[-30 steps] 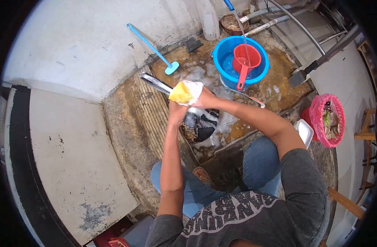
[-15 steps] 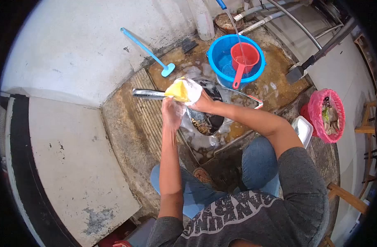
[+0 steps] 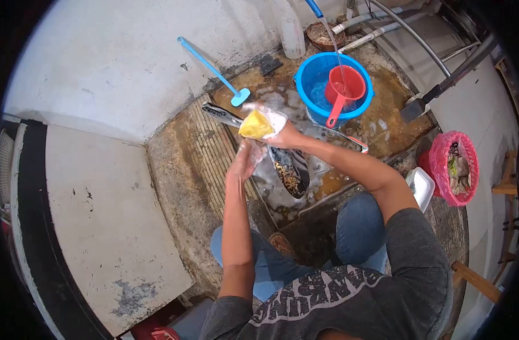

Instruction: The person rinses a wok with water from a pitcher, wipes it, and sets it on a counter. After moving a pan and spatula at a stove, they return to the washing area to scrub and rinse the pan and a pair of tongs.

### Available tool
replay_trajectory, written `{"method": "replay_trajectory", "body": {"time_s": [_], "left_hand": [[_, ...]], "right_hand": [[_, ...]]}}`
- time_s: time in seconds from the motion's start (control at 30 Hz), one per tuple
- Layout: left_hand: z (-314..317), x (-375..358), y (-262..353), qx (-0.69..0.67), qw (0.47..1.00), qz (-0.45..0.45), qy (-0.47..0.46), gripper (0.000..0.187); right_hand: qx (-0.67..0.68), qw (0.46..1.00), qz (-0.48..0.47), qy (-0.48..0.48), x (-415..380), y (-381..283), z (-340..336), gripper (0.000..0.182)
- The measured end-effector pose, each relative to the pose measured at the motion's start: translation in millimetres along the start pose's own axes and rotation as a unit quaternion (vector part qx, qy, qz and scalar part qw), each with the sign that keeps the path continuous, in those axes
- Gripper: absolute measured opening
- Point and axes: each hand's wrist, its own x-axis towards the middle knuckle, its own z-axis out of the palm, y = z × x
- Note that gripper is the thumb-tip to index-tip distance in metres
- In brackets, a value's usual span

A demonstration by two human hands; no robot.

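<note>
Over wet floor, pan [image 3: 290, 170] tilted, handle [image 3: 221, 115] pointing upper-left

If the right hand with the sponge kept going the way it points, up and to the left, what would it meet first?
Probably the pan's metal handle, which lies just beyond the right hand and its yellow sponge; farther on stands the white wall. Depth is uncertain.

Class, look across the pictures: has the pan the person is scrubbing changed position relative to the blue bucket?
Yes. The pan has turned on edge; its handle again points up-left towards the blue brush, while the blue bucket stays put.
</note>
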Motion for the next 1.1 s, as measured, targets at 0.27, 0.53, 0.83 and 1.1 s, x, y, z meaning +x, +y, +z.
{"method": "replay_trajectory", "body": {"time_s": [0.27,0.53,0.83,1.1], "left_hand": [[44,-2,24,0.254,0.964,-0.039,-0.063,0.063],[27,22,-16,0.292,0.932,0.159,0.147,0.039],[47,-5,32,0.335,0.938,-0.060,0.059,0.066],[30,-6,16,0.371,0.919,-0.046,-0.126,0.042]], "right_hand": [[-0.284,0.954,-0.074,0.056,8,7,0,0.064],[-0.207,0.970,-0.117,0.047,28,-22,14,0.044],[0.137,0.958,0.105,-0.227,87,-77,5,0.038],[0.378,0.854,0.201,-0.296,82,-75,-7,0.030]]}}
